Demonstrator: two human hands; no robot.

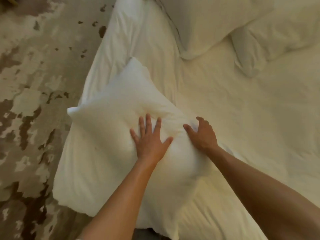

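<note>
Bare arms (121, 196), left hand (149, 142) flat on white pillow (103, 135), fingers (148, 122) spread, right hand (202, 134) curled, gripping pillow edge, white bed (242, 135)

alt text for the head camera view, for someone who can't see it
A left hand presses flat, fingers spread, on a white pillow at the edge of a white-sheeted bed, while the right hand grips the pillow's right side. Two more pillows lie beyond; mottled brown floor shows on the left.
</note>
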